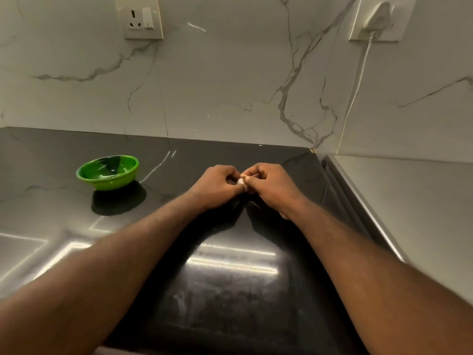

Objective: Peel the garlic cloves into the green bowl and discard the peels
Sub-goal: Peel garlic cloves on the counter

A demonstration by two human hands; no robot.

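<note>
A small pale garlic clove (240, 181) shows between the fingertips of both hands over the middle of the dark countertop (230, 290). My left hand (217, 184) curls its fingers round the clove from the left. My right hand (271, 185) pinches it from the right, with a bit of pale peel at its fingertips. The green bowl (108, 172) stands on the counter well to the left of my hands; its glossy inside shows only reflections. Most of the clove is hidden by my fingers.
A marble wall (230, 85) rises behind the counter, with a socket (139, 17) at upper left. A plugged socket (376, 19) at upper right feeds a white cable (354, 98) running down. A grey appliance top (409, 213) adjoins the counter on the right.
</note>
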